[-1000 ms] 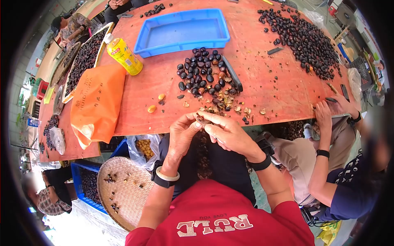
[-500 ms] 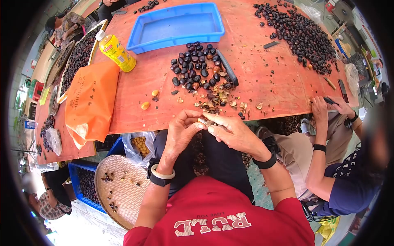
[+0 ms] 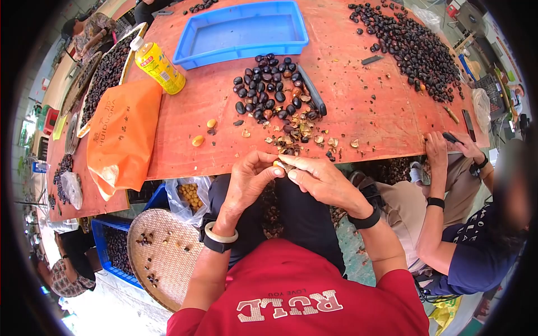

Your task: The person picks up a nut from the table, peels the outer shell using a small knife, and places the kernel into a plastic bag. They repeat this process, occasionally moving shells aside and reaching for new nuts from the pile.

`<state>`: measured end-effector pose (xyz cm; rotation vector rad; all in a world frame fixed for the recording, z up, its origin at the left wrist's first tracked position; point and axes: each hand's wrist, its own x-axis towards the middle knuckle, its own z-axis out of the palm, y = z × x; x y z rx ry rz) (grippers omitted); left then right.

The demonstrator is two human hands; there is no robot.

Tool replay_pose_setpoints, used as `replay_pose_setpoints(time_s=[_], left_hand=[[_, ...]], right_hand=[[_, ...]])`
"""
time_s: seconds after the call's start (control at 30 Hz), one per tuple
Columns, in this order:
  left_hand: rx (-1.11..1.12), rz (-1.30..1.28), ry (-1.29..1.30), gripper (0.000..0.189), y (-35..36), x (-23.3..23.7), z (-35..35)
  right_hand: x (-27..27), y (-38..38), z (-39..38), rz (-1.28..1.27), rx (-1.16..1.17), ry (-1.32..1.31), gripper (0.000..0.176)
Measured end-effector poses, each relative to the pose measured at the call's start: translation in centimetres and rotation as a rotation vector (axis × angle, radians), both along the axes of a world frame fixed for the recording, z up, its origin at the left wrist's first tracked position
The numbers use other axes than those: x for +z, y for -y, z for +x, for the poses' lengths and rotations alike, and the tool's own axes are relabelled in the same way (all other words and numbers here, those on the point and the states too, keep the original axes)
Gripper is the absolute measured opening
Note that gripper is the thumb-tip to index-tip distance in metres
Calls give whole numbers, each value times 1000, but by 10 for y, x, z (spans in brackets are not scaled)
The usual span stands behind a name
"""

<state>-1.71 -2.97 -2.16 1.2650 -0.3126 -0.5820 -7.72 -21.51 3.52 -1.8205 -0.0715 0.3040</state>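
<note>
Two hands meet just off the near edge of a red table, the left hand and right hand pinching one small nut between thumbs and fingers, a yellow patch showing; the fingers cover much of it. Shell scraps, too many to count, lie just beyond the grip, between it and a cluster of dark nuts. One dark bar hems the cluster's right side. Behind stands one blue tray. Two loose yellow kernels sit left of the grip, and farther left are one orange bag and one yellow bottle. A larger heap of nuts, beyond counting, spreads to the far right. Below the grip, to the left, are one clear bag of yellow kernels and one round woven tray. Right of the grip, one co-worker's two hands rest near the table edge.
</note>
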Motion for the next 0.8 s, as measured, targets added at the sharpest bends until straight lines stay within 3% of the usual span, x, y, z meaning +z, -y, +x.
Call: replay_pose_setpoints(time_s=[0.2,0.27,0.6,0.8], left_hand=[[99,-23,41,20,1,3,-3],[133,-42,51,19,2,1,-4],[269,-118,84,20,4,-9,0],[259,-164,15,26,5,-1,1]], right_hand=[[-6,-8,4,84,-77,-57,39],[-4,-8,5,265,-94,-209,39],[-11,-27,14,697,-192,-319,41],[-16,-31,18,930,-238,-402,32]])
